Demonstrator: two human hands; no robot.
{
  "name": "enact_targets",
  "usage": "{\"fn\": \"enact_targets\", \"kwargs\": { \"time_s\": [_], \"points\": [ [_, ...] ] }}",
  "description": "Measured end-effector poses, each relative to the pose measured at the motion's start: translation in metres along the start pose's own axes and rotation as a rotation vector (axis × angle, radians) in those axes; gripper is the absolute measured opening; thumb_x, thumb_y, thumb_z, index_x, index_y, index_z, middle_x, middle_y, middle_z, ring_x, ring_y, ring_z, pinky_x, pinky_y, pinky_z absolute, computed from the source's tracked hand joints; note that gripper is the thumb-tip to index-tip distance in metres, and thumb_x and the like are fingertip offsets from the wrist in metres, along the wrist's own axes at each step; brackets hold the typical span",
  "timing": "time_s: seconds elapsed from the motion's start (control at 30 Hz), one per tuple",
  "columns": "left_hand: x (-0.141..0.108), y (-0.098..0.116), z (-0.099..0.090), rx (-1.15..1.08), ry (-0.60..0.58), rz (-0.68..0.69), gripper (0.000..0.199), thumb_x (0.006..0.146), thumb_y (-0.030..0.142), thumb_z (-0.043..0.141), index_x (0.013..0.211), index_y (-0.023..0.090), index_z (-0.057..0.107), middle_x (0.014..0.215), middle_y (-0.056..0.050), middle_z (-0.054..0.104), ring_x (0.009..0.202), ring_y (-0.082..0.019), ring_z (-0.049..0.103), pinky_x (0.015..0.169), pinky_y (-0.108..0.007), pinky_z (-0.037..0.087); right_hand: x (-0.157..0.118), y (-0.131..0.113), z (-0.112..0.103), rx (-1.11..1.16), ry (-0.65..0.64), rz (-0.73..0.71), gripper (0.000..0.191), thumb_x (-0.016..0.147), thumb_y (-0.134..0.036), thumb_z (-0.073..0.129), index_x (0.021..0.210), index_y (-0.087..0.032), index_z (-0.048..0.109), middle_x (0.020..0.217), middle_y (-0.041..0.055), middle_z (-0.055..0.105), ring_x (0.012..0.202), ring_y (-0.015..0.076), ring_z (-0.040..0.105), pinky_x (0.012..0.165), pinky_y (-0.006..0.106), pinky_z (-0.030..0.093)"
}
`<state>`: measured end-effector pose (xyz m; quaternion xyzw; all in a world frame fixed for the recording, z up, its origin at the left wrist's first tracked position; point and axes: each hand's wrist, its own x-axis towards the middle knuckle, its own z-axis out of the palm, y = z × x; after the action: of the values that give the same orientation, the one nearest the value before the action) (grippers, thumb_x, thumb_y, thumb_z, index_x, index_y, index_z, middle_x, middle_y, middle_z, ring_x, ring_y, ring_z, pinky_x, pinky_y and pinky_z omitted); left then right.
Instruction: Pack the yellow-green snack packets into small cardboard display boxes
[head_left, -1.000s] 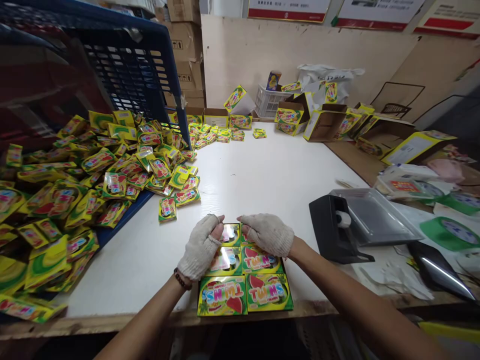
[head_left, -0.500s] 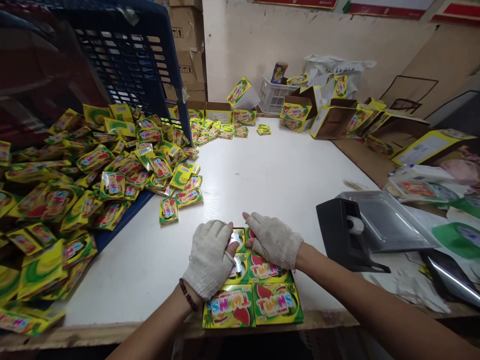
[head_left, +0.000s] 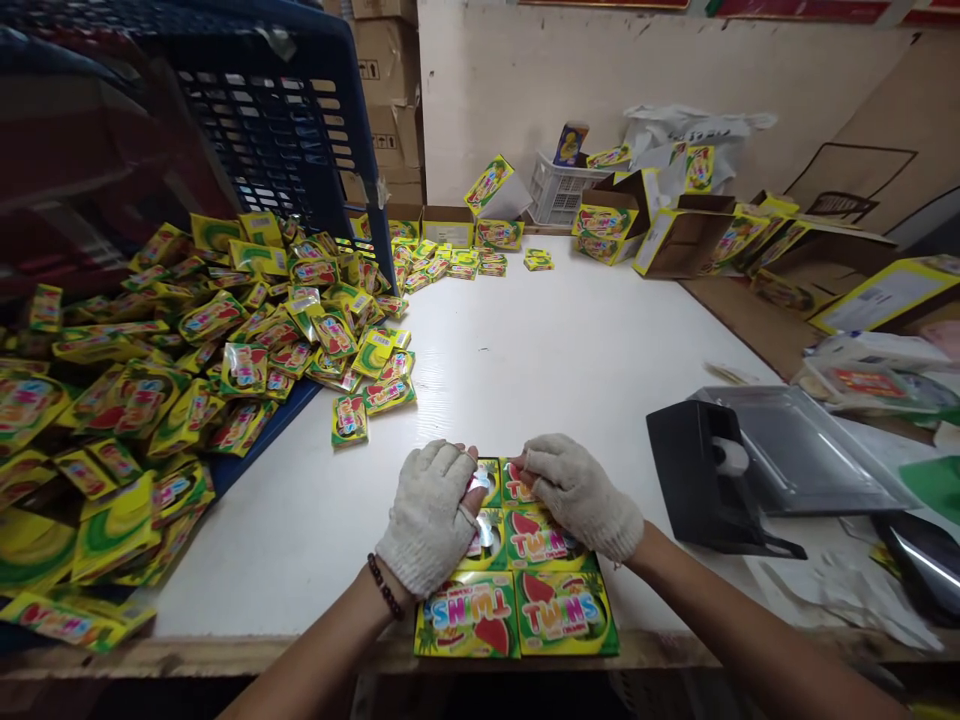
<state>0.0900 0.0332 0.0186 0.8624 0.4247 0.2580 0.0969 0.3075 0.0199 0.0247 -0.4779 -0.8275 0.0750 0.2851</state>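
Small flat yellow-green boxes printed "TWINS" (head_left: 568, 612) lie in a two-column block at the table's front edge. My left hand (head_left: 435, 515), in a fingerless white knit glove, is closed along the block's left side. Its thumb lies over the box tops and its fingers reach the far left corner. My right hand (head_left: 581, 490), gloved alike, covers the right side, with its curled fingertips on the far right box (head_left: 516, 487). Both hands partly hide the far and middle rows.
A tipped blue crate (head_left: 379, 235) spills many loose boxes (head_left: 244, 368) on the left. A black tape dispenser (head_left: 686, 480) and a clear plastic tray (head_left: 817, 450) lie on the right. Open display cartons (head_left: 686, 240) and a white basket (head_left: 555, 195) line the back.
My right hand has shifted right and its fingers have curled in at the far right box. My left hand stays against the block. The view has turned slightly left.
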Motion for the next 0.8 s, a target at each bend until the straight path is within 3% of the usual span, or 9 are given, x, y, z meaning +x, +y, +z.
{"fn": "enact_targets", "kwargs": {
  "time_s": [0.17,0.27,0.4,0.57,0.67,0.73,0.8],
  "points": [
    [0.001,0.005,-0.001,0.092,-0.020,-0.017,0.033,0.089,0.028,0.057,0.119,0.014,0.059,0.115,-0.010,0.065,0.113,-0.028,0.052,0.099,-0.050,0.041,-0.007,-0.002,0.006,-0.097,0.017,-0.012,0.020,0.092,-0.016,0.049,0.098,-0.016,0.068,0.091,0.0084,0.066,0.084,0.0202,0.057,0.078,0.035,0.046],
    [0.010,0.010,-0.006,0.150,-0.111,-0.002,0.034,0.089,0.028,0.056,0.121,0.015,0.058,0.118,-0.009,0.065,0.115,-0.030,0.053,0.102,-0.055,0.036,-0.004,-0.007,0.003,-0.151,-0.025,0.005,0.020,0.092,-0.018,0.049,0.093,-0.016,0.068,0.089,0.0081,0.066,0.083,0.0205,0.056,0.077,0.034,0.044],
    [0.025,0.013,-0.008,0.104,-0.268,-0.047,0.024,0.093,0.022,0.045,0.107,0.019,0.064,0.104,-0.005,0.069,0.098,-0.023,0.062,0.089,-0.041,0.044,0.004,-0.009,-0.004,-0.160,-0.080,0.020,0.019,0.092,-0.020,0.051,0.088,-0.017,0.069,0.086,0.0070,0.067,0.080,0.0198,0.056,0.074,0.033,0.043],
    [0.028,0.010,-0.005,0.133,-0.232,-0.075,0.024,0.093,0.021,0.043,0.102,0.020,0.065,0.100,-0.004,0.069,0.094,-0.021,0.062,0.084,-0.037,0.044,0.005,-0.004,0.002,-0.169,-0.158,0.015,0.019,0.091,-0.020,0.052,0.090,-0.018,0.071,0.088,0.0065,0.068,0.081,0.0191,0.058,0.075,0.032,0.044],
    [0.024,0.010,-0.003,0.144,-0.213,-0.078,0.027,0.093,0.024,0.042,0.109,0.020,0.064,0.103,-0.005,0.069,0.096,-0.022,0.061,0.086,-0.039,0.044,0.000,-0.005,0.011,-0.256,-0.079,0.053,0.021,0.089,-0.020,0.053,0.101,-0.019,0.070,0.098,0.0086,0.068,0.090,0.0217,0.059,0.081,0.035,0.046],
    [0.021,0.011,-0.001,0.164,-0.209,-0.038,0.031,0.094,0.029,0.045,0.119,0.019,0.060,0.110,-0.007,0.068,0.102,-0.024,0.060,0.090,-0.042,0.043,-0.003,-0.006,0.015,-0.301,0.034,0.083,0.030,0.088,-0.019,0.052,0.115,-0.019,0.066,0.118,0.0127,0.064,0.107,0.0255,0.057,0.090,0.039,0.045],
    [0.019,0.014,0.002,0.206,-0.196,0.021,0.040,0.093,0.035,0.047,0.129,0.019,0.055,0.122,-0.010,0.064,0.112,-0.027,0.056,0.096,-0.049,0.040,-0.001,-0.008,0.016,-0.296,0.051,0.118,0.035,0.089,-0.021,0.050,0.122,-0.016,0.061,0.127,0.0157,0.060,0.119,0.0278,0.053,0.098,0.043,0.042]
  ]
}}
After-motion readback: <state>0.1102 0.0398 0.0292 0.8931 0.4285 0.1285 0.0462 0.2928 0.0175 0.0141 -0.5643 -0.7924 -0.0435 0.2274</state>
